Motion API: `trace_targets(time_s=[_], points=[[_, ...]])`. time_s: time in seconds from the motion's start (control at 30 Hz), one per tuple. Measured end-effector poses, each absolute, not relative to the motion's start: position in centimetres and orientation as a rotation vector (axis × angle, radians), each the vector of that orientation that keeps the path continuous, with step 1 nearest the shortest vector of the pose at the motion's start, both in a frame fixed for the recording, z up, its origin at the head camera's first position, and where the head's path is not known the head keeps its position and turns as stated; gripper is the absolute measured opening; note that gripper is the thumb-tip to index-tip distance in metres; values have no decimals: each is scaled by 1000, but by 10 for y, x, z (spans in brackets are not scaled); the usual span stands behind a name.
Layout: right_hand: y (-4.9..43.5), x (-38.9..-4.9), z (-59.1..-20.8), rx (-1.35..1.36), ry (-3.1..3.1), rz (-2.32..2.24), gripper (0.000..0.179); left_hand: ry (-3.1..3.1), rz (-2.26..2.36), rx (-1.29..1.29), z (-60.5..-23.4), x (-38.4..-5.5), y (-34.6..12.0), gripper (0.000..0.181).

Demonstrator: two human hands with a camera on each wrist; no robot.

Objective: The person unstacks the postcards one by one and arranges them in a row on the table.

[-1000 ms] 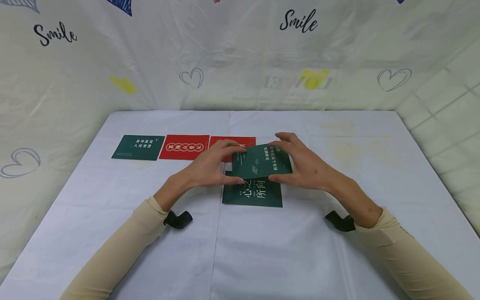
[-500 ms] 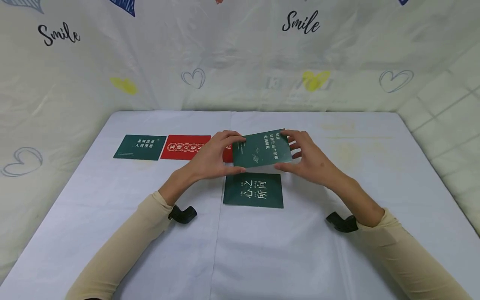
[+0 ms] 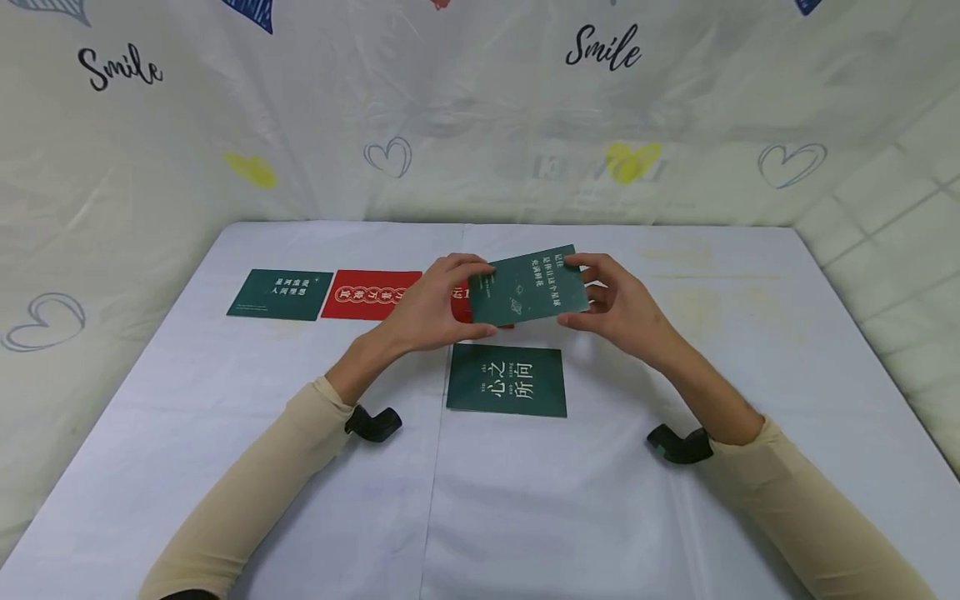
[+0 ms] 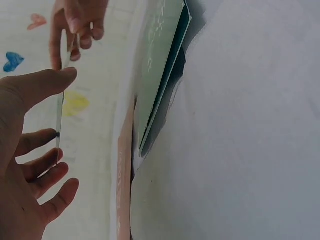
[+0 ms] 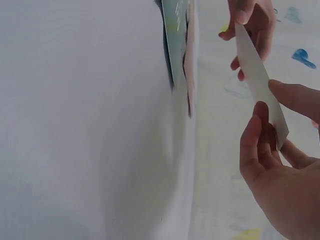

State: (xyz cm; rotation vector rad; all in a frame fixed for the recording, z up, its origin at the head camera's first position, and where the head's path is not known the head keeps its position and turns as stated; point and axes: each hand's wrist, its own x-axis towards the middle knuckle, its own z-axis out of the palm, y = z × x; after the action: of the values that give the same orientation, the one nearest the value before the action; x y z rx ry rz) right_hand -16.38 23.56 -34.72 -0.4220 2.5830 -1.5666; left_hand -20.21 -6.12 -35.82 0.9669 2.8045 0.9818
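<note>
A green postcard (image 3: 528, 286) with white vertical lettering is held up over the table by both hands. My left hand (image 3: 429, 307) pinches its left edge, with the thumb at the lower corner. At the right end, my right hand (image 3: 626, 308) grips it between thumb and fingers. In the right wrist view the postcard's pale back (image 5: 257, 75) faces the camera, and in the left wrist view it appears nearly edge-on. Below it on the table lies another green postcard (image 3: 507, 381) with large white characters. Behind the left hand, a red postcard (image 3: 461, 305) is partly covered.
Farther left in the same row lie a red postcard (image 3: 367, 293) with circled characters and a green postcard (image 3: 280, 294). The white-covered table (image 3: 540, 517) meets a printed curtain (image 3: 480, 108) at its back edge.
Both hands have lifted the green postcard up and away from the one below, uncovering that one. The held postcard now tilts with its right end higher. The cards on the table have stayed put.
</note>
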Motion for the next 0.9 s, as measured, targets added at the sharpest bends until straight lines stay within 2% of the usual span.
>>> trace_targets(time_s=[0.43, 0.9], points=[[238, -168, -347, -358, 2420, -1756, 73, 2766, 1029, 983, -356, -208, -51, 86], [241, -169, -346, -256, 2348, -1954, 71, 2766, 1123, 801, -356, -212, -41, 89]])
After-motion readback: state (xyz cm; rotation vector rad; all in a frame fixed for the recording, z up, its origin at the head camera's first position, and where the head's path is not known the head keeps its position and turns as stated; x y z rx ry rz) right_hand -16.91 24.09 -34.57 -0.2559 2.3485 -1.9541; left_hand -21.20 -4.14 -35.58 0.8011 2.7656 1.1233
